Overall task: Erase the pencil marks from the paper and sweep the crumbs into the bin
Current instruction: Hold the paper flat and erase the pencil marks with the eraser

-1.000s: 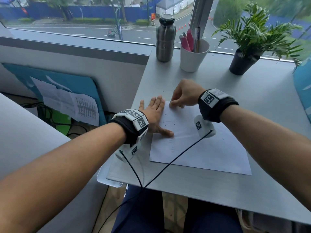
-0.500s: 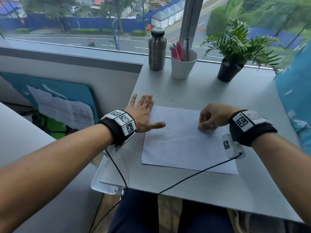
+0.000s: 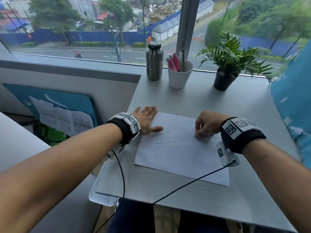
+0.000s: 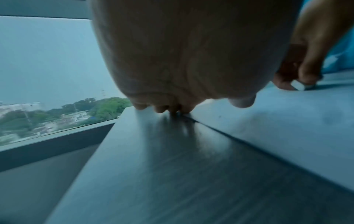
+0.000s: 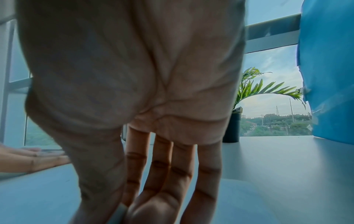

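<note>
A white sheet of paper (image 3: 176, 152) lies on the grey table (image 3: 210, 101); its pencil marks are too faint to make out. My left hand (image 3: 148, 118) lies flat, fingers straight, on the paper's far left corner. My right hand (image 3: 200, 134) rests curled on the sheet's right part and pinches a small white eraser (image 4: 297, 86) against the paper; the eraser (image 5: 119, 212) shows between thumb and fingers in the right wrist view. A few dark crumbs (image 3: 168, 109) lie on the table just beyond the paper. A white bin (image 3: 107, 190) sits below the table's near left corner.
A steel bottle (image 3: 154, 61), a white cup of pens (image 3: 180, 74) and a potted plant (image 3: 225, 78) stand along the window. A blue cover (image 3: 292, 106) borders the table's right side. A black cable (image 3: 190, 182) crosses the paper's front edge.
My right hand has slid with the eraser from the paper's far left part to its right part. The left hand stays flat on the far left corner. The head view has tilted up.
</note>
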